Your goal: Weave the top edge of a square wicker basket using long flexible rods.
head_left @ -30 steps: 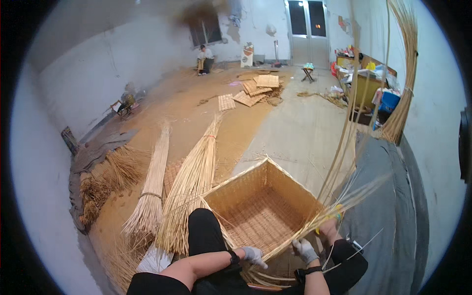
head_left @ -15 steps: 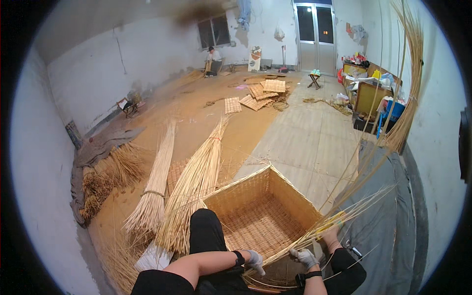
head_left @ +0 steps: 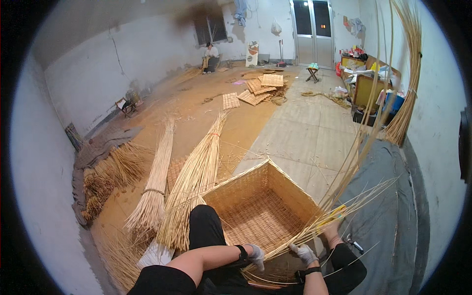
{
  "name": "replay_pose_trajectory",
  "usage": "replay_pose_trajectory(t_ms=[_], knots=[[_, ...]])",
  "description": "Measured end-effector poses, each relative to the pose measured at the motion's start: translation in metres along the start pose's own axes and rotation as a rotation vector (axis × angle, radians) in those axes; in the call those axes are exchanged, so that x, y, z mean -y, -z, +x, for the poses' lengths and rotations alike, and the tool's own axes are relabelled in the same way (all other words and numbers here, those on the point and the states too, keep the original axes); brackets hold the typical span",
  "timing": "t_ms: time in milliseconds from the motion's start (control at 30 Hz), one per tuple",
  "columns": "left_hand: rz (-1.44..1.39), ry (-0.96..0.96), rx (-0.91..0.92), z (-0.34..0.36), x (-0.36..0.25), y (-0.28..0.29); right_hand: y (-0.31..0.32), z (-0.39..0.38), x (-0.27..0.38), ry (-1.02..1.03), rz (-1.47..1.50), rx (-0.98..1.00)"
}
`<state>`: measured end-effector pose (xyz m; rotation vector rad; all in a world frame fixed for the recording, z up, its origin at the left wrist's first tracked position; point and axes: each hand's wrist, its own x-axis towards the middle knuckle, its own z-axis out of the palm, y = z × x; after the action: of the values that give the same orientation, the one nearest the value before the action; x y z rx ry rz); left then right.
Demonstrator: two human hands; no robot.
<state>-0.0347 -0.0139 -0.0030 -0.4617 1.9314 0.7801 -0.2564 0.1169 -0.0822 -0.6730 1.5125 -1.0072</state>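
Indoors: basket (head_left: 291, 195), grey-tan floor (head_left: 248, 123), white walls (head_left: 442, 98).

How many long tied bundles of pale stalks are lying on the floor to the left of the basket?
2: the red-tied bundle, nearer the basket, and the brown-banded bundle, farther left. The heap of stalks at far left may hide others.

Floor (head_left: 290, 132): pale stalk bundles (head_left: 194, 184) left, woven panels (head_left: 260, 87) heaped beyond.

Weaving workshop — stalk bundles (head_left: 194, 184), woven panels (head_left: 272, 80).
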Motion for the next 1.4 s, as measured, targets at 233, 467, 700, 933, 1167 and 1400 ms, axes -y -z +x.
replay_pose_trajectory(t_ms=[233,467,700,933,1167,1400], knots=[[-0.071,-0.027,-0.021,-0.001,-0.001,-0.016,-0.005,-0.02,0.019,-0.087,-0.144,0.011],[-0.062,0.069,-0.092,-0.013,-0.01,-0.008,0.002,-0.009,-0.007,0.177,-0.384,-0.051],[-0.287,-0.395,-0.732,0.01,-0.037,0.06,0.018,-0.036,0.066,-0.175,-0.776,-0.304],[0.157,-0.217,-0.553,0.078,-0.058,0.072,-0.006,-0.067,0.092,0.506,-0.543,-0.586],[0.034,-0.402,-0.54,0.107,-0.045,0.075,-0.025,-0.031,0.048,0.524,0.29,-0.696],[-0.032,-0.395,-0.547,0.081,-0.031,0.082,-0.026,-0.02,0.042,0.605,0.909,-0.531]])
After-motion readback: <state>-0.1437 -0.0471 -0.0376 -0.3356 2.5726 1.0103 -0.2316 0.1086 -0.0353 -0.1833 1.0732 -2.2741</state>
